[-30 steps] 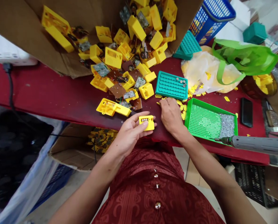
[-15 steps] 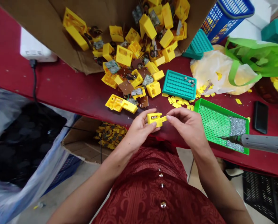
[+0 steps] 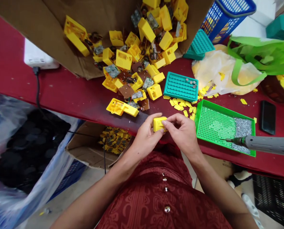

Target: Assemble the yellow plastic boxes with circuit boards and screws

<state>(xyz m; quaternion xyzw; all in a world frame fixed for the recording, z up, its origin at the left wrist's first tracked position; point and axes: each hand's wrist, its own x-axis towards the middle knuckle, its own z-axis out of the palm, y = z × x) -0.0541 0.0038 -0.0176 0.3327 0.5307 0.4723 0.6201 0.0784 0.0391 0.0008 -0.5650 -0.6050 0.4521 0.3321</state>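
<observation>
Two hands, one yellow case

The work in hand is one small case (image 3: 157, 124), held up between the hands near the front edge of the red table (image 3: 84, 92). The left hand (image 3: 145, 136) cradles it from the far and near sides, clamped on its body. The right hand (image 3: 183, 133) comes in from the other side, thumb and forefinger closed on the case's right end. So the hands meet at the case and both touch it.

How far along? Its visible face looks filled in, so I judge this one nearly closed up; whether everything sits flush, or any screw is in, I can't tell past those fingertips.

Plenty looks left beyond it. Loose yellow covers (image 3: 180, 104) lie scattered just beyond the right hand, beside a teal tray (image 3: 177, 87) holding a few small discs (image 3: 191, 82). Past that hand, a green tray (image 3: 211, 122) has screws (image 3: 244, 129) gathered at its far end, and the driver (image 3: 268, 144) reaches over it, in neither hand. Behind, a heap of yellow units (image 3: 124, 59) spills from a carton (image 3: 53, 35), many gaping, with boards and wires showing.
</observation>
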